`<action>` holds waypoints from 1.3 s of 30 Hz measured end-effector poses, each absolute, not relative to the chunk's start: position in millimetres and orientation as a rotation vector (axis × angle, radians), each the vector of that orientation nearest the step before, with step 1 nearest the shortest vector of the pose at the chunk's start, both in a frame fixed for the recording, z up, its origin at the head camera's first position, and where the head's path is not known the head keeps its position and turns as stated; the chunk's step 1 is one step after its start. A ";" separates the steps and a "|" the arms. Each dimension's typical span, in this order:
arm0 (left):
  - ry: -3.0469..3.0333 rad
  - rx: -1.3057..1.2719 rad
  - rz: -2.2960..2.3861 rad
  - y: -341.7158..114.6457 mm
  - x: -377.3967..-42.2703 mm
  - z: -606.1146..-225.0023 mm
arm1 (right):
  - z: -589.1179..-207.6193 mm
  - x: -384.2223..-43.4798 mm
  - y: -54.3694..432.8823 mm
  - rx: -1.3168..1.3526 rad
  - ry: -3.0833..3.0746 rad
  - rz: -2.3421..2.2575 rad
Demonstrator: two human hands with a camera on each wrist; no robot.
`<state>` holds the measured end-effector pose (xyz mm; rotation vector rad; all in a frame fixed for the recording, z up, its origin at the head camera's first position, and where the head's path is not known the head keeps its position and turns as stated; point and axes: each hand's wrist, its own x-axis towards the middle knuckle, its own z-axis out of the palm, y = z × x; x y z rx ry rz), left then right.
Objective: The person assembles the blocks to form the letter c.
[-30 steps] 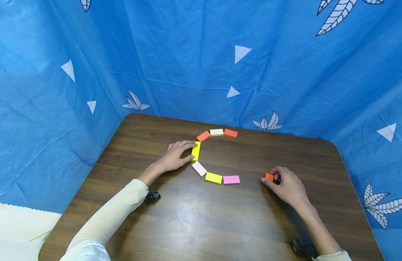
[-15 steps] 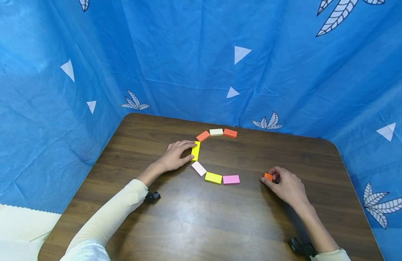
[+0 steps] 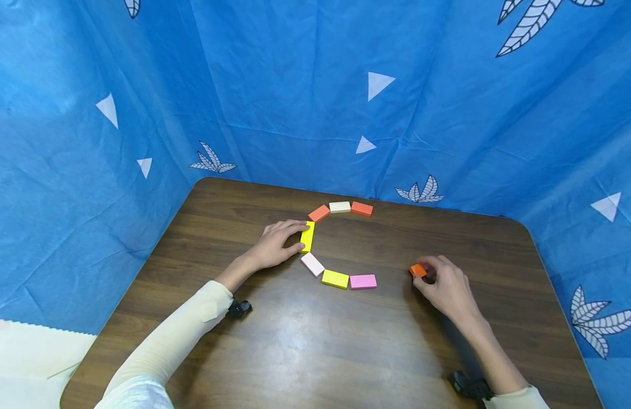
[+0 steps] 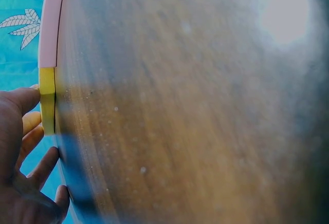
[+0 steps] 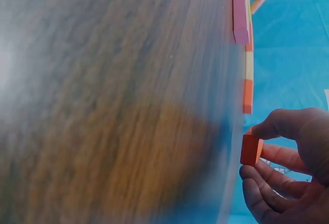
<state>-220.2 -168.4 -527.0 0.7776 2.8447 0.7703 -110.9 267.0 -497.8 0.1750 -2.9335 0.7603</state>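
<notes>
In the head view, my left hand (image 3: 279, 244) rests at a yellow block (image 3: 308, 237), thumb at its near end and a fingertip at its far end. The left wrist view shows the thumb (image 4: 26, 98) against this yellow block (image 4: 48, 103), beside a pale pink block (image 4: 50, 29). My right hand (image 3: 448, 284) pinches a small orange block (image 3: 418, 270) between thumb and fingers, right of the other blocks. Seen from the right wrist, the orange block (image 5: 251, 149) stands out from the fingertips, one narrow face toward the camera.
Flat blocks form a curve opening to the right on the brown wooden table (image 3: 315, 352): orange-red (image 3: 319, 213), cream (image 3: 340, 207) and red (image 3: 362, 209) at the far end, pale pink (image 3: 312, 264), yellow (image 3: 335, 279) and pink (image 3: 363, 282) at the near end. Blue cloth (image 3: 295, 85) hangs behind.
My right hand has shifted slightly left and away from me with the orange block, which has turned to a slant. The left hand and the laid blocks stay as they were.
</notes>
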 end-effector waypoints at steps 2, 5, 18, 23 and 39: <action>2.842 0.777 0.775 -168.4 -220.4 -527.0 | -497.7 -111.9 263.8 0.182 -2.935 0.780; 2.834 0.771 0.778 -168.2 -220.7 -526.5 | -497.2 -113.5 258.8 0.192 -2.951 0.790; 2.833 0.769 0.773 -168.0 -221.4 -528.2 | -499.2 -117.5 236.2 0.260 -2.990 0.794; 2.830 0.773 0.782 -167.8 -220.6 -528.2 | -502.8 -117.7 229.8 0.291 -3.012 0.786; 2.848 0.797 0.806 -168.6 -219.0 -529.2 | -509.4 -115.7 213.8 0.385 -3.019 0.807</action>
